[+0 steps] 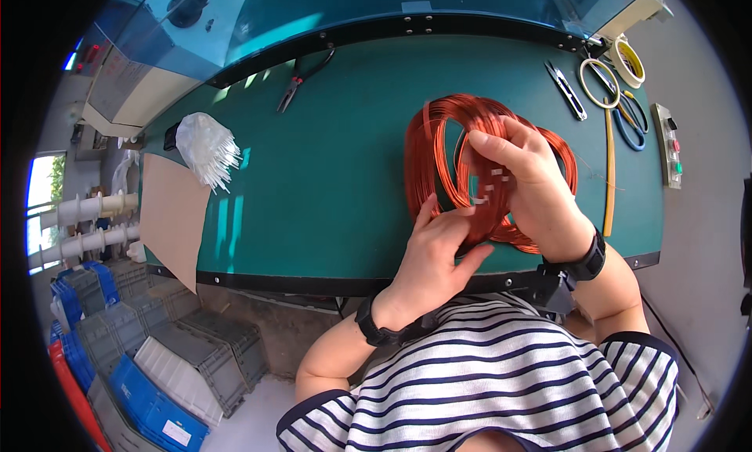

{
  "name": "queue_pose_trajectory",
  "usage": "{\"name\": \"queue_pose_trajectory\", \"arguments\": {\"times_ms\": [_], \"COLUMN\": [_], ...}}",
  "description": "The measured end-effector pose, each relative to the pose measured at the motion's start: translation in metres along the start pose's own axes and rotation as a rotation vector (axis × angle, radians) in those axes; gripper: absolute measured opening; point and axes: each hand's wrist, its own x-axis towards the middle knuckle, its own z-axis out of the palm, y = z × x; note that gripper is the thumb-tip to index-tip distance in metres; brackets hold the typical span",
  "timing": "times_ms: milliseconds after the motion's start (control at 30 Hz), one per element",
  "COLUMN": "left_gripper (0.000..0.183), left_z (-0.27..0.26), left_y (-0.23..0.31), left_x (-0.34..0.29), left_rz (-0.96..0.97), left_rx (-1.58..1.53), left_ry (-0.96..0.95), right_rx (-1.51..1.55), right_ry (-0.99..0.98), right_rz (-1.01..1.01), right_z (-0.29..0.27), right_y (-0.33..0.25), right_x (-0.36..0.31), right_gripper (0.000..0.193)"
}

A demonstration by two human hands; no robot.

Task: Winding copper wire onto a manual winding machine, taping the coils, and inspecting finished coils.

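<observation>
While my right hand [540,170] pinches copper-wire coils [421,150], my left hand [429,256] touches them lower — grip unclear — likely to steady them.

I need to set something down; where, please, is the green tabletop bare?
Between the bundled white strips and copper-red wire coil; also beyond it, between black-handled pliers and silver snips. Crowded: the upper right, around the round cream ring and blue-handled tool.

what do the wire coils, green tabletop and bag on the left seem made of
Wire coils: probably enamelled copper, given the glossy red-brown strands. Green tabletop: maybe rubber or vinyl, smooth with a soft sheen. Bag: likely thin plastic, judging by its crinkled, whitish see-through look.
</observation>
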Motion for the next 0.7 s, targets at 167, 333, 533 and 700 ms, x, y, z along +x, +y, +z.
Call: {"name": "queue_pose_trajectory", "arguments": {"times_ms": [167,333,533,700], "left_gripper": [0.026,0.036,0.036,0.034], "left_z": [-0.023,-0.034,-0.040,-0.047], "left_y": [0.000,-0.009,-0.009,-0.014], "left_x": [-0.014,-0.025,-0.022,-0.019], "left_rz": [-0.186,-0.167,-0.196,-0.152], "left_rx": [-0.464,-0.369,-0.453,-0.409], "left_ry": [0.043,-0.027,0.005,0.005], "right_rx": [0.343,0.467,0.459,0.459], "right_ry": [-0.257,-0.397,-0.475,-0.475], "right_rz": [0.267,0.256,0.233,0.236], "right_z": [0.017,0.033,0.033,0.034], "right_y": [-0.008,-0.009,-0.005,-0.008], "right_x": [0.000,0.011,0.021,0.022], "right_gripper": [0.037,0.041,0.046,0.047]}}
